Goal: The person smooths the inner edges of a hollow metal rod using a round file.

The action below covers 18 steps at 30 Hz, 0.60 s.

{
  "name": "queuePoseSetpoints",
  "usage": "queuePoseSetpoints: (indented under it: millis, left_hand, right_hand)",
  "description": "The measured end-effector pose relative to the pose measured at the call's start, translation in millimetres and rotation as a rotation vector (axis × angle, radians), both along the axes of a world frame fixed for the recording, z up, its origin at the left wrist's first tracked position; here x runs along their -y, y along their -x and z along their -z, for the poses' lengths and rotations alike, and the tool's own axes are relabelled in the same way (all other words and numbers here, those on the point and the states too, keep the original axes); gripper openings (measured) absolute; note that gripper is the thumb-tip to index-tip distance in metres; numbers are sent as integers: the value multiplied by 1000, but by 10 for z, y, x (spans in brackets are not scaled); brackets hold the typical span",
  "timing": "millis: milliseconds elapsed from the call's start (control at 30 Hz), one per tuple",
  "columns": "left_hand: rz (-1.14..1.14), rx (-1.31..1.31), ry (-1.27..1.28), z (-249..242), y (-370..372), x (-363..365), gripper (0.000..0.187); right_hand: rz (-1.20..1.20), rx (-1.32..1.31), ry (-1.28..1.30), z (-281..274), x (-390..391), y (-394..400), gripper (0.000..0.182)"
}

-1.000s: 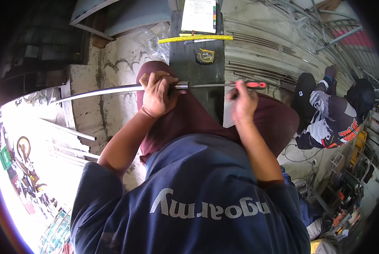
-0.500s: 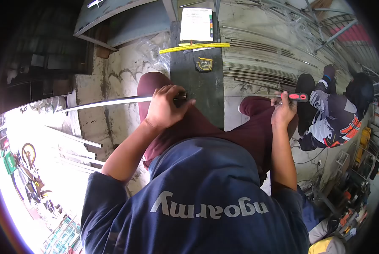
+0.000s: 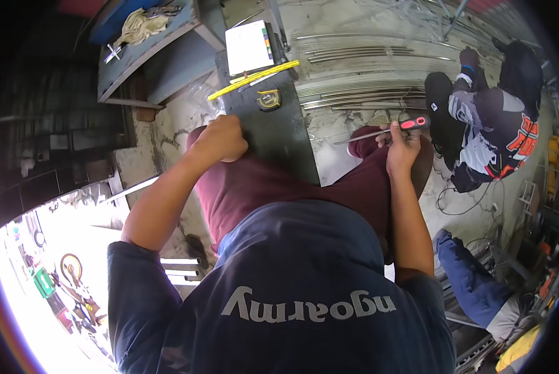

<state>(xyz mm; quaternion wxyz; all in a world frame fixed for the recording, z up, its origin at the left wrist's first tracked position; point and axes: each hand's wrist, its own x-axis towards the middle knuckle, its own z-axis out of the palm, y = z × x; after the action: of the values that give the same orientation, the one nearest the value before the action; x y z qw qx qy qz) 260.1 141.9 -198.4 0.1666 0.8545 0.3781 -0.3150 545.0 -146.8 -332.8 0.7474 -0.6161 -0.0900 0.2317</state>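
My left hand is closed in a fist above the left knee, by the left edge of the dark bench. A shiny metal tube runs toward that fist from the left; my forearm hides where they meet. In my right hand, above the right knee, is a screwdriver with a red and black handle, its thin shaft pointing left. A yellow-and-black tape measure lies on the bench, with a long yellow measuring strip and an open notebook beyond it.
Several long metal rods lie on the floor at the right. A co-worker crouches beside them. A grey metal table stands at the upper left, with cloth gloves on top. More tubes lie at the lower left.
My left hand has turned over into a fist, with the tube now mostly behind my forearm. The screwdriver has tilted, showing more of its shaft. The head view has turned slightly.
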Motion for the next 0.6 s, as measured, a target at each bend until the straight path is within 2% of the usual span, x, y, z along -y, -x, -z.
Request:
queuePoseSetpoints:
  millis: [267, 367, 467, 533, 600]
  left_hand:
    - [268, -78, -84, -176, -115, 293, 25]
    - [136, 33, -194, -70, 0, 224, 28]
    - [-150, 300, -181, 243, 309, -136, 34]
    - [-674, 467, 291, 161, 522, -361, 56]
    - [-833, 643, 303, 151, 814, -440, 60]
  right_hand:
    - [4, -26, 6, -26, -1, -6, 21]
    - [3, -19, 16, -29, 5, -2, 20]
    - [3, -5, 31, -34, 11, -1, 18]
    - [-2, -9, 21, -10, 13, 15, 17]
    - [-14, 13, 55, -3, 9, 16, 19]
